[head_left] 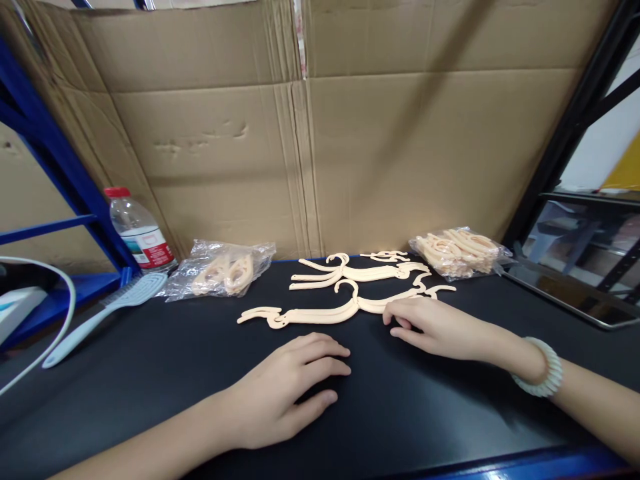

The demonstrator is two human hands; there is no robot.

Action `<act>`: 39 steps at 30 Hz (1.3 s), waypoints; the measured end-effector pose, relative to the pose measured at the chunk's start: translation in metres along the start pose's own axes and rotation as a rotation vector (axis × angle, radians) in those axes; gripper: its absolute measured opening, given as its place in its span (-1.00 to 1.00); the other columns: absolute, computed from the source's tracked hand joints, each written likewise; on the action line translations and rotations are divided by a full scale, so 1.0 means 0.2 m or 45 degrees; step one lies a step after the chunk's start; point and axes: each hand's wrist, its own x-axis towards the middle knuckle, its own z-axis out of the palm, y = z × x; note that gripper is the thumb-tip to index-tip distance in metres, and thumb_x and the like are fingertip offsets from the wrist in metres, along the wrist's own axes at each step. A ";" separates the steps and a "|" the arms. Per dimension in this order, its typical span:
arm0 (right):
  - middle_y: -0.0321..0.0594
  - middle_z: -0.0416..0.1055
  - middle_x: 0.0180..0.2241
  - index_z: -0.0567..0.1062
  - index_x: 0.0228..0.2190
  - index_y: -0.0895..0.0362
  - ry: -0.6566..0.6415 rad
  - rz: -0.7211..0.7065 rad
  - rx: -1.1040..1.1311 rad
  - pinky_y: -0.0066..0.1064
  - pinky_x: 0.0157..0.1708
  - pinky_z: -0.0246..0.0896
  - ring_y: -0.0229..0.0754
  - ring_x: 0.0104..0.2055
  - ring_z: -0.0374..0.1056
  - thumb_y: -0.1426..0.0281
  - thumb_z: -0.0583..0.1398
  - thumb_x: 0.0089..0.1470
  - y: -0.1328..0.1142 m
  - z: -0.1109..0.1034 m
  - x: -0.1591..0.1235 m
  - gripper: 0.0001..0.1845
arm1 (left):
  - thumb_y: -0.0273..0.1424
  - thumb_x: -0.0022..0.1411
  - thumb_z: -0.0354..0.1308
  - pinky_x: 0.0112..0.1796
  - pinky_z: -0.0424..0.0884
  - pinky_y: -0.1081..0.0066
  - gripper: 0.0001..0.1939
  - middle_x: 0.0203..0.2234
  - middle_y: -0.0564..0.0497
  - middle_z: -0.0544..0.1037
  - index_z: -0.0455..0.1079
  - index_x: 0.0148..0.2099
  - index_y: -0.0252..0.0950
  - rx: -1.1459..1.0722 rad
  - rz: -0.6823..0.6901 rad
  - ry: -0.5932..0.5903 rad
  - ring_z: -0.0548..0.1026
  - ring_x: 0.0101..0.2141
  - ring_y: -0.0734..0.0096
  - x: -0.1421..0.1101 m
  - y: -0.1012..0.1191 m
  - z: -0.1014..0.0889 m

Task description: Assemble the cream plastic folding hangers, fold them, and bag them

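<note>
Nearest to my hands on the black table lies an unfolded cream plastic folding hanger [320,315], its hook pointing away from me. My left hand [285,390] rests in front of it, fingers spread and holding nothing. At the hanger's right arm, my right hand [430,327] is loosely curled, with a gap between thumb and forefinger and nothing visible in it. Part of that arm is hidden behind the hand; whether they touch I cannot tell. A second cream hanger [370,273] lies behind, partly folded, and more cream hanger pieces [387,256] lie farther back.
Clear bags of cream hangers lie at the back left [225,273] and back right [457,252]. Along the left are a red-capped bottle [143,230], a pale blue hairbrush [115,307] and a white cable [73,300]. A dark tablet-like panel [565,290] lies right; cardboard [400,147] stands behind.
</note>
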 end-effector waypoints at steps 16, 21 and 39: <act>-0.31 0.34 -0.49 0.42 -0.24 0.09 -0.019 0.010 -0.001 -0.44 -0.42 0.07 -0.24 -0.44 0.25 0.39 0.10 0.16 0.00 0.00 0.00 -0.86 | -0.47 0.27 0.04 0.08 0.31 0.15 -0.66 0.06 -0.10 0.43 0.35 0.08 -0.19 -0.022 0.022 0.027 0.35 0.07 0.17 0.00 0.00 0.00; -0.30 0.34 -0.49 0.42 -0.24 0.10 -0.021 0.018 0.001 -0.44 -0.42 0.07 -0.24 -0.44 0.25 0.39 0.10 0.16 0.00 0.00 0.00 -0.86 | -0.47 0.28 0.04 0.10 0.30 0.15 -0.66 0.07 -0.10 0.41 0.35 0.09 -0.19 -0.009 0.007 0.010 0.33 0.09 0.18 0.00 -0.01 0.00; -0.30 0.34 -0.49 0.42 -0.23 0.09 -0.035 0.034 0.001 -0.43 -0.43 0.06 -0.24 -0.45 0.24 0.39 0.10 0.16 -0.01 0.00 0.00 -0.86 | -0.47 0.28 0.04 0.10 0.29 0.18 -0.66 0.07 -0.08 0.41 0.35 0.09 -0.18 -0.026 0.009 0.012 0.34 0.09 0.20 -0.01 -0.01 0.00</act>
